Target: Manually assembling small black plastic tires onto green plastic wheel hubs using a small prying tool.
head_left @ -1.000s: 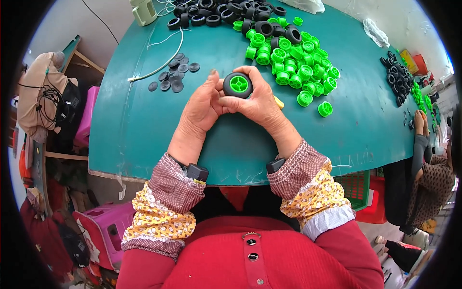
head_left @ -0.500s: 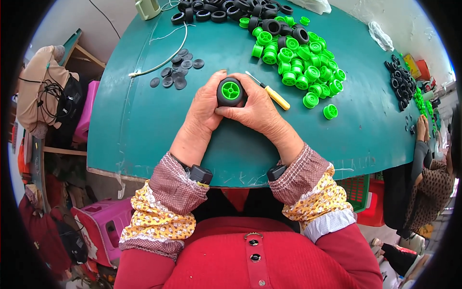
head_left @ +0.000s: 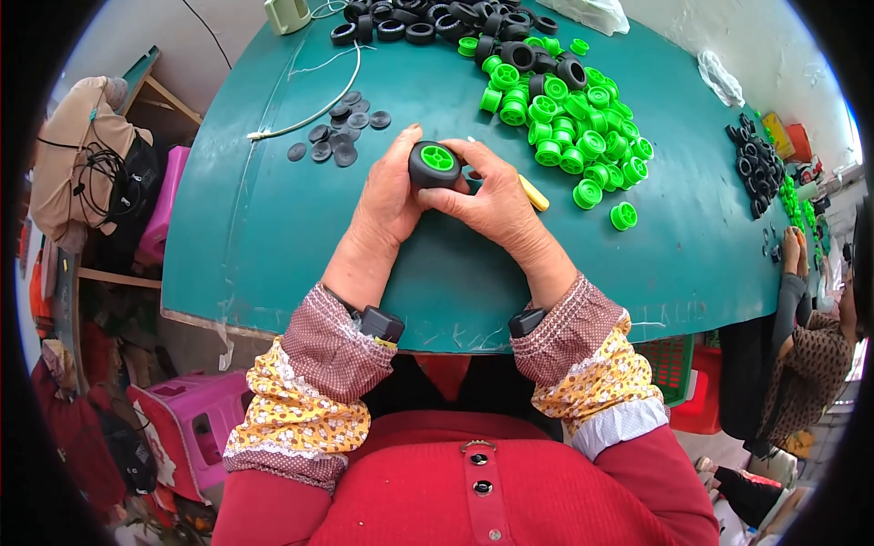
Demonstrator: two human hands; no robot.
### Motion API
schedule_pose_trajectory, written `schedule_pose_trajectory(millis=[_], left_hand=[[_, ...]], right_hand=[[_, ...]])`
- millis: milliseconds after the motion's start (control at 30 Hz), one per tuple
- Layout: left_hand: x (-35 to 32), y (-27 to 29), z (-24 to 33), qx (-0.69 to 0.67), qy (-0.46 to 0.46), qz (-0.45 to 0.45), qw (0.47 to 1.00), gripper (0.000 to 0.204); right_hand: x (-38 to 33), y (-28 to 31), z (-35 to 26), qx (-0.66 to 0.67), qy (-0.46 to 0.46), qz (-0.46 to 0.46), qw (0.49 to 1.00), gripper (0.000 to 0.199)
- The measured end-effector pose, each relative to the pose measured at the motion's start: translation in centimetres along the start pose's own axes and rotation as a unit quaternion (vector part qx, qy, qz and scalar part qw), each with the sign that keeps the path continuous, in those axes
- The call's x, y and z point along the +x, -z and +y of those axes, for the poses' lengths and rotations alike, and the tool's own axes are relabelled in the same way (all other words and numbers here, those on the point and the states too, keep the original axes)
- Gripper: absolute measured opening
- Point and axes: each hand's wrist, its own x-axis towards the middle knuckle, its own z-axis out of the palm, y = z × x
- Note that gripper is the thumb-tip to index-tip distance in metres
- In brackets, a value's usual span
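Wheel [head_left: 434,166] (blk tyre on grn spoked hub): ctr of frame, just above mid-ht, face tilted up, held betw. both hands above the tabletop. L hand [head_left: 387,196] cupped its left side, thumb up along the edge; R hand [head_left: 492,202] pinched in from the right, thumb at the near edge, index by the upper rt edge. Some L fingertips hidden, so their exact contact couldn't be told.

Handling (est.): prob. light; tyre likely rubbery, grippy, w/ some give; hub likely stiff, slicker plastic. Not esp. fragile. Best hold prob. round the tread, thumbs off the spokes.

Surface: grn table [head_left: 273,227], smooth-looking, scuffed at near edge. Yellow handle [head_left: 534,193] just beyond R hand; blk discs [head_left: 344,155] upper left of ctr; grn hubs [head_left: 590,144] upper right; tyre pile [head_left: 420,33] top ctr.

Room: pink stool [head_left: 208,426] lower left; co-worker's hands [head_left: 795,252] far right.
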Motion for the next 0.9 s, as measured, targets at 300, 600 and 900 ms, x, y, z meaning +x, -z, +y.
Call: schedule_pose_trajectory(millis=[300, 600, 900], left_hand=[[0.2, 0.7, 0.3, 0.159, -0.004, 0.028, 0.987, 0.043], [-0.2, 0.6, 0.5, 0.202, -0.02, -0.088, 0.975, 0.03], [0.5, 0.6, -0.8, 0.444, -0.187, 0.039, 0.875, 0.024]], right_hand=[[0.1, 0.4, 0.6, 0.019, -0.109, 0.015, 0.994, 0.031], [0.2, 1.1, 1.1, 0.249, -0.237, 0.014, 0.939, 0.051], [0.1, 0.3, 1.5, 0.231, -0.193, -0.01, 0.954, 0.033]])
